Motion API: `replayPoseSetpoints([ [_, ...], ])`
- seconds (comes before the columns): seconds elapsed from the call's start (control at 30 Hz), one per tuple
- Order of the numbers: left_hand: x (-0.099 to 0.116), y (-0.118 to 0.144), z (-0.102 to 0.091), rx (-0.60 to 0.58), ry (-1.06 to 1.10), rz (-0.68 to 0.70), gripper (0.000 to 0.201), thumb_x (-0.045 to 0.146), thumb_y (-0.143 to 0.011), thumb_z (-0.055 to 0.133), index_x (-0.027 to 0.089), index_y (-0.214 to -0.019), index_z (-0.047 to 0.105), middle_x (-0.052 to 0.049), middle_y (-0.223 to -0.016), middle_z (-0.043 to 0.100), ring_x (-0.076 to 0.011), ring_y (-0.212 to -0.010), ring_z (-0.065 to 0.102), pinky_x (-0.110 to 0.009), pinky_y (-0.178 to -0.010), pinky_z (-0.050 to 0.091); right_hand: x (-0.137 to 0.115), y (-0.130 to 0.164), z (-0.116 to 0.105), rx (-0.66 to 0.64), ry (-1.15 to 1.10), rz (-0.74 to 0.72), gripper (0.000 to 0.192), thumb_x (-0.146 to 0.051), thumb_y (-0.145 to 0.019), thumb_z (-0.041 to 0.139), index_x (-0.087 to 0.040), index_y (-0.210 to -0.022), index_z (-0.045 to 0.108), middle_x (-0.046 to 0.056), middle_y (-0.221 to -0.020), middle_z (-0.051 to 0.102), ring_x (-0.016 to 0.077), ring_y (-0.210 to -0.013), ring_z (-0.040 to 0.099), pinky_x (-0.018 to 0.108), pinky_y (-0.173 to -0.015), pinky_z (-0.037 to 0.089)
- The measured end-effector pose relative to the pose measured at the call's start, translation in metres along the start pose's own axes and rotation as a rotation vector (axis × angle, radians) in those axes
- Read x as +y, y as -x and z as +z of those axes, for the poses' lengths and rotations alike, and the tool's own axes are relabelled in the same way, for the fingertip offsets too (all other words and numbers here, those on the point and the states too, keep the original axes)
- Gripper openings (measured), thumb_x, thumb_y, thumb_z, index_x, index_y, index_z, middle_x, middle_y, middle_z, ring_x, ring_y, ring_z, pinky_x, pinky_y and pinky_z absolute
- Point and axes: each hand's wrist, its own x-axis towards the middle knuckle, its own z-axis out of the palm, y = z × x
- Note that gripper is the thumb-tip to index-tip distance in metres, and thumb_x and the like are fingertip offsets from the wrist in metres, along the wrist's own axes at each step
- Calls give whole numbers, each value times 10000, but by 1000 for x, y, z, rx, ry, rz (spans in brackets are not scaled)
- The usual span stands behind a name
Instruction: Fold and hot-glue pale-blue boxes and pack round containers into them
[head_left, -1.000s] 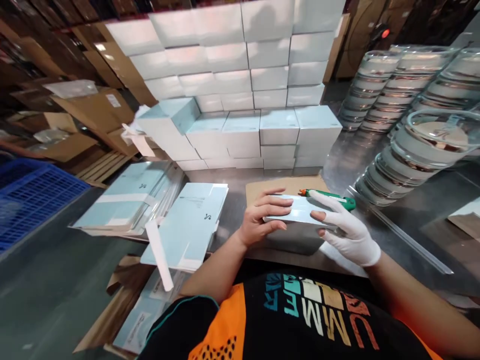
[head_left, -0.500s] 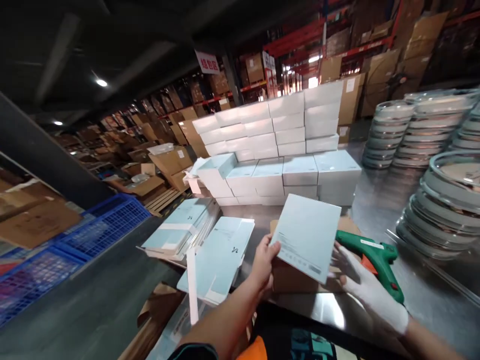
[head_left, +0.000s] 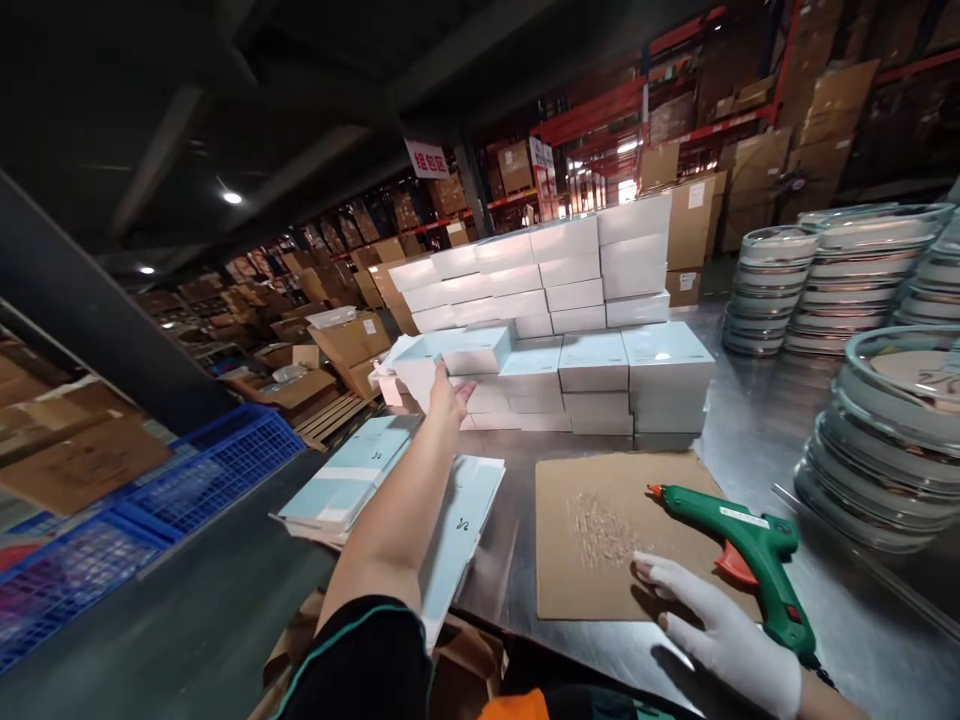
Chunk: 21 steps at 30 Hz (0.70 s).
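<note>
My left hand [head_left: 450, 398] reaches out to the front of the stacked boxes, its fingers stretched apart. It is at the lower front of a pale blue-topped white box [head_left: 480, 350], which sits on the front row; whether they touch I cannot tell. In a white glove with bare fingertips, my right hand [head_left: 705, 620] holds nothing, fingers apart, above the near right part of a flat cardboard sheet [head_left: 559, 560]. A green glue gun [head_left: 727, 515] lies beside it, orange nozzle over the cardboard. Dried glue strands [head_left: 604, 530] cover the sheet's middle.
Flat pale blue box blanks [head_left: 461, 525] and a banded bundle [head_left: 360, 465] lie at the left. White boxes [head_left: 570, 245] form a wall behind. Stacked clear round containers [head_left: 877, 450] stand right on the metal table [head_left: 750, 430]. Blue crates [head_left: 247, 440] are at far left.
My left hand has carried the pale blue box from above the cardboard to the front row and opened from it. My right hand has let go and dropped nearer the table.
</note>
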Motion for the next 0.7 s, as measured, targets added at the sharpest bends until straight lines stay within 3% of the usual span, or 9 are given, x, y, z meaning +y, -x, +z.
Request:
replayPoseSetpoints([
  [0.1,-32,6,-12,-36,-138,19,527,552,-1049,583,166,-1395,490,-155,-1187,616,-205,-950,717,-321,-828,626,7,0,3,27,-58,4,593,-535,-932,658,-212,-1421,749,189,-1536,643,360,-1392,661,469,-1167,557],
  [0.23,-83,35,-27,-186,-403,135,415,449,-999,666,168,-1279,544,-120,-1153,637,-182,-959,706,-332,-893,604,6,-2,3,56,-134,28,552,-468,-885,693,-225,-1375,768,175,-1476,694,350,-1352,692,473,-1150,574],
  [0.43,-155,100,-21,-705,-840,253,321,384,-753,836,200,-980,701,-125,-1178,708,-327,-1249,651,-480,-1109,525,-7,-5,4,35,-94,-59,402,-371,-890,649,-168,-1212,777,178,-1339,758,281,-1252,733,411,-1104,586],
  [0.53,-181,127,-20,-1050,-1084,244,493,406,-719,829,196,-1153,725,-171,-1332,712,-372,-1320,649,-522,-1173,489,-4,-4,9,44,-81,-83,370,-344,-901,665,-172,-1215,757,141,-1235,788,242,-1134,765,381,-1048,595],
  [0.6,-195,139,-31,-1254,-1256,273,681,456,-731,809,186,-1341,671,-205,-1461,670,-396,-1409,609,-543,-1214,456,-2,-1,12,65,-53,-86,324,-326,-912,676,-179,-1189,756,126,-1225,788,226,-1114,764,354,-1023,592],
  [0.67,-211,149,-51,-1335,-1372,369,799,515,-786,759,172,-1486,586,-228,-1557,608,-410,-1496,540,-564,-1247,420,-3,3,15,68,25,-129,228,-293,-916,674,-176,-1094,757,123,-1217,784,225,-1129,749,332,-1006,581],
  [0.7,-219,153,-64,-1310,-1413,445,823,540,-824,725,157,-1532,551,-246,-1598,567,-418,-1528,506,-576,-1251,413,-5,5,16,48,85,-162,168,-273,-916,672,-176,-1029,750,120,-1198,784,226,-1125,743,322,-992,576],
])
